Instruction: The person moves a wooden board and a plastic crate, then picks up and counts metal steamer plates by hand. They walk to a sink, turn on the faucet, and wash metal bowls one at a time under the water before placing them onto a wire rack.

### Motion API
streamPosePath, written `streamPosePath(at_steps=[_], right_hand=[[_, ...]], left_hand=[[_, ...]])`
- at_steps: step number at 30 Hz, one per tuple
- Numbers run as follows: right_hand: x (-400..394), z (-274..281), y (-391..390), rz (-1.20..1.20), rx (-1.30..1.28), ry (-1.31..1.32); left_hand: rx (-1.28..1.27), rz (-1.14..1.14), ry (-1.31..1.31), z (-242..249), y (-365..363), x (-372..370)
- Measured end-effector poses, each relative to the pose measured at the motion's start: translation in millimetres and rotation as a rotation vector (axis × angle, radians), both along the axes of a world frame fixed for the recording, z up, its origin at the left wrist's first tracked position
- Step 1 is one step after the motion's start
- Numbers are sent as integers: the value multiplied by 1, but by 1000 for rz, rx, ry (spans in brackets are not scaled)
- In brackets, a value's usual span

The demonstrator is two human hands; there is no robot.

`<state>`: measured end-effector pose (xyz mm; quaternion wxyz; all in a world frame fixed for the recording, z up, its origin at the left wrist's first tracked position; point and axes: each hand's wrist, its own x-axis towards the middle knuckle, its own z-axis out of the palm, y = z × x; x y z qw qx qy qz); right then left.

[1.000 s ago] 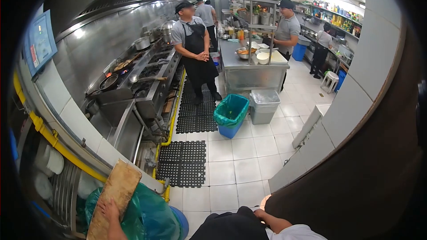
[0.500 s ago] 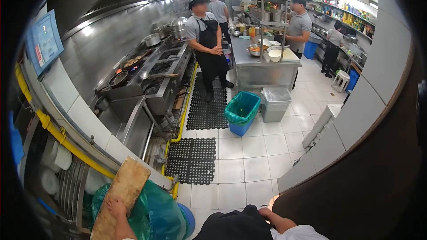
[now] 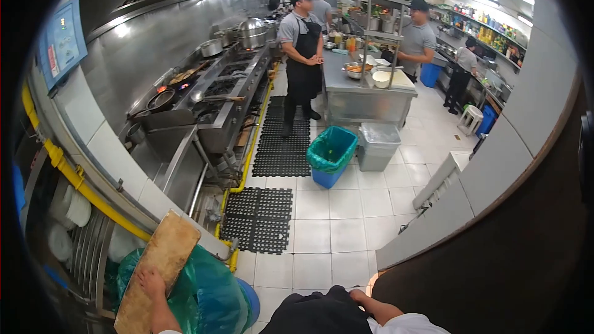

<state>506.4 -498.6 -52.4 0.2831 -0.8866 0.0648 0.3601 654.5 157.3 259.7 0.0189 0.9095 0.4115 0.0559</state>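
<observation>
My left hand [image 3: 151,282] lies on the face of a long, worn wooden board [image 3: 167,244], its fingers apart. The board stands tilted over a blue bin [image 3: 249,300] lined with a green plastic bag [image 3: 210,287]. At the bottom of the view, my right hand [image 3: 360,297] rests against my black apron [image 3: 318,314]. The fingers of that hand are mostly hidden, so whether it grips the cloth cannot be seen.
A co-worker in a black apron [image 3: 305,55] stands between the stove [image 3: 210,105] and a steel counter [image 3: 365,83]. Other people work farther back. A green-lined blue bin [image 3: 332,154] and a grey bin [image 3: 376,148] stand ahead. Black mats [image 3: 258,219] cover part of the floor.
The view has shifted slightly. The near co-worker's head has turned toward the counter side, and the body stands more upright. My left hand stays on the board.
</observation>
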Motion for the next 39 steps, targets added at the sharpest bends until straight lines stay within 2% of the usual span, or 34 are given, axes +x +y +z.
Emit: streamPosePath(at_steps=[8,10,12,13,16,17,20,23,25,28,30,33,34,36,37,39], right_hand=[[-4,6,4,-78,16,60],[-3,-1,3,-69,20,67],[-2,-29,-3,-44,24,102],[0,-42,-6,89,10,36],[6,-19,3,63,2,93],[7,-22,6,-88,4,124],[9,-3,8,3,-8,113],[7,2,5,-92,18,160],[6,4,5,-129,44,193],[1,9,3,-269,101,175],[3,33,5,-261,63,198],[6,23,3,-273,32,264],[8,19,2,-268,27,264],[11,3,-2,7,-47,124],[11,-8,-3,14,-46,126],[13,-18,-4,196,-76,-82]], left_hand=[[70,-11,17,-4,4,3],[-30,231,64,1,-5,8],[-35,267,60,5,-11,10],[-48,302,62,6,-15,10],[-68,327,111,9,-16,11],[-54,321,103,12,-20,10],[-120,337,72,8,-17,10],[-77,329,76,-13,-4,9],[-72,73,145,-10,-4,-1],[-6,-61,139,-18,1,-13],[13,-77,113,-20,1,-16],[34,-99,58,-25,5,-16],[39,-111,34,-28,7,-17],[6,-71,23,-16,-6,-23],[-21,-39,10,-9,-12,-24],[-11,43,20,-5,-19,-22]])
